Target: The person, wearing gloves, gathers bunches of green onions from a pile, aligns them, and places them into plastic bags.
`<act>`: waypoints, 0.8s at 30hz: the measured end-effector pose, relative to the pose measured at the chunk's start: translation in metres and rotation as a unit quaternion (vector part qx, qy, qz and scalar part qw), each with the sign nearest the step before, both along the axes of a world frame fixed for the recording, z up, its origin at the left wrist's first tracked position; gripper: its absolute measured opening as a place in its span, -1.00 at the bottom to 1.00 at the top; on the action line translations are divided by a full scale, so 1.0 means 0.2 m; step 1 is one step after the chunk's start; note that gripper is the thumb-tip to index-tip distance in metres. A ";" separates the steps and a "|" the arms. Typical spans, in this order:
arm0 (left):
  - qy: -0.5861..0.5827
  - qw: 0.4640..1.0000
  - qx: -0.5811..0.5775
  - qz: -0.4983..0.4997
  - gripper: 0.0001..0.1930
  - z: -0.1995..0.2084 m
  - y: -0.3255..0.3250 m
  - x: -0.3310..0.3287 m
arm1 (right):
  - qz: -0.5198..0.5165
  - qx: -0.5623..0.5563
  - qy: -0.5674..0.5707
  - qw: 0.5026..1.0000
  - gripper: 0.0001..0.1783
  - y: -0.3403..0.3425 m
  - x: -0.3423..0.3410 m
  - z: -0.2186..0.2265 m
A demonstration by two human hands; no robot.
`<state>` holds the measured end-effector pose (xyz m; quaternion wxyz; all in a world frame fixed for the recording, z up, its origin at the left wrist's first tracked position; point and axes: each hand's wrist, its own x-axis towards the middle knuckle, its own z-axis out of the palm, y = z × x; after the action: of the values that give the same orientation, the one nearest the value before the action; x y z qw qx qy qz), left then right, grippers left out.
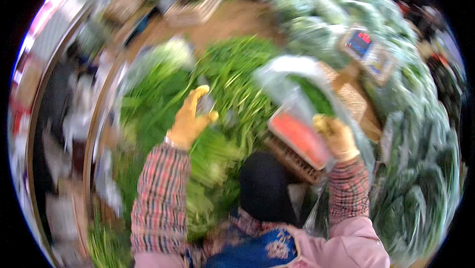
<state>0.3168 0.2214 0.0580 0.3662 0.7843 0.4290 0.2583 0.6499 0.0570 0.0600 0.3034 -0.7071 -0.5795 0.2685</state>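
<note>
Head view: a bag (279, 76) of greens (315, 95) is lying just beyond the right hand (338, 137), whose fingers are apparently gripping it; the left hand (187, 123) is gaping above leaves (240, 67). Bag-handling seems underway, calling for a steady hold.

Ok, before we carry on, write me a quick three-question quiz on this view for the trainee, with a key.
1. Multiple choice. The thumb and fingers of the left hand are:
A. curled into a fist
B. spread apart
C. out of view

2. True or false: the digital display with red digits is farther up the picture than the right hand.

3. Short answer. Which gloved hand is nearer the red, pale-rimmed rectangular item?

Key:
1. B
2. True
3. The right hand
</note>
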 end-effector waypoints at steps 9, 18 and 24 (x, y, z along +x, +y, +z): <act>0.466 0.862 -0.189 0.066 -0.33 -0.57 -0.89 -0.85 | 0.304 -0.073 0.114 0.943 -0.63 0.60 -1.14 -0.10; 0.466 0.855 -0.197 0.111 -0.37 -0.60 -1.17 -0.86 | 0.425 -0.252 -0.391 0.777 -0.58 0.42 -1.61 -0.80; 0.203 0.904 -0.051 0.373 -0.33 -0.53 -1.12 -0.83 | 0.297 -0.163 0.065 0.939 -0.64 0.34 -1.65 -0.59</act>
<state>0.1513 -0.0035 -0.0474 0.1878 0.5826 0.7679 0.1889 0.3200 0.1251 -0.0586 0.1275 -0.5235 -0.6909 0.4821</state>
